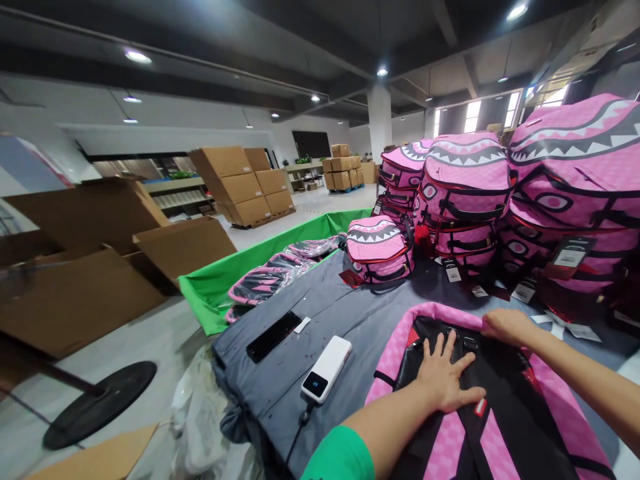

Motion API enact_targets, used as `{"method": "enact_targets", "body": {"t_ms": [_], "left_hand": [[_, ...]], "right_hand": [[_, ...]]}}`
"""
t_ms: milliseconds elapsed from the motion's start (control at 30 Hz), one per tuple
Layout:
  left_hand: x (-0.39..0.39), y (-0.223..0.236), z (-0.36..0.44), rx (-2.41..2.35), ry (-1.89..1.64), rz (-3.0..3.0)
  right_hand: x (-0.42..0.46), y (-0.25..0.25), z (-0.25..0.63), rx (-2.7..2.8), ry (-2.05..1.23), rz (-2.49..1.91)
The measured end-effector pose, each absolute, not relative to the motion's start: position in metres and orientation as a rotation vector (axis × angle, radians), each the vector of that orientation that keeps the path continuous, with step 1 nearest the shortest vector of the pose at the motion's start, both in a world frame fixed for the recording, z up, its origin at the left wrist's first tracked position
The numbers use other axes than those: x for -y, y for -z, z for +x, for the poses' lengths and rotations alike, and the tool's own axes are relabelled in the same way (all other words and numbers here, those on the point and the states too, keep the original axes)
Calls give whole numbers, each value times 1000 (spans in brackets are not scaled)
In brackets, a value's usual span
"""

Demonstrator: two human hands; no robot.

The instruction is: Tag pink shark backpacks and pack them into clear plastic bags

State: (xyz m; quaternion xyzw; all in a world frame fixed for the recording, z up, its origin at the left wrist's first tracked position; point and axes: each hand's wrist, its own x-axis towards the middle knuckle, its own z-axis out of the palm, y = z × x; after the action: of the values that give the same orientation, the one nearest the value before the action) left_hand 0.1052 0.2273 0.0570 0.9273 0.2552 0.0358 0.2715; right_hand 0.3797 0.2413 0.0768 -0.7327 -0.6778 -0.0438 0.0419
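A pink and black backpack (395,350) lies in front of me with its black back panel and pink straps facing up. Flat on that panel, fingers spread, rests my left hand (447,375). My right hand (507,327) is closed around the pink top edge of the same backpack; its fingertips are partly hidden. A small red tag (481,407) shows just below my left thumb. Left of the backpack, a white power bank (327,368) with a lit display and a cable lies on the grey cloth (360,313).
Stacked pink backpacks (465,175) with shark-mouth prints and hang tags line the right and back. A smaller backpack (381,247) stands before them. A black phone (274,337) lies at the left. Beyond are plastic-wrapped pieces (265,280), a green-sided bin (203,300) and cardboard boxes (240,190).
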Motion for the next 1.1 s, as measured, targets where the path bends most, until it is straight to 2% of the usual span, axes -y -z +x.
{"method": "enact_targets", "body": {"t_ms": [100, 267, 533, 667, 800, 967, 1100], "left_hand": [[-224, -55, 103, -704, -169, 2476], [-226, -55, 104, -702, -193, 2467], [-226, -59, 105, -702, -189, 2459], [-225, -56, 100, -651, -216, 2412], [-238, -47, 106, -643, -283, 2462], [-260, -48, 126, -779, -186, 2539], [-263, -50, 134, -886, -432, 2446]], "right_hand": [[-259, -76, 359, 2052, 17, -2258], [-265, -65, 331, 1893, 58, -2408], [-313, -108, 284, 2325, -42, -2138], [-350, -97, 256, 2439, -153, -2177], [-367, -82, 245, 2401, -129, -2254], [-320, -88, 230, 2349, 52, -2107], [-206, -89, 230, 2449, 27, -1881]]}}
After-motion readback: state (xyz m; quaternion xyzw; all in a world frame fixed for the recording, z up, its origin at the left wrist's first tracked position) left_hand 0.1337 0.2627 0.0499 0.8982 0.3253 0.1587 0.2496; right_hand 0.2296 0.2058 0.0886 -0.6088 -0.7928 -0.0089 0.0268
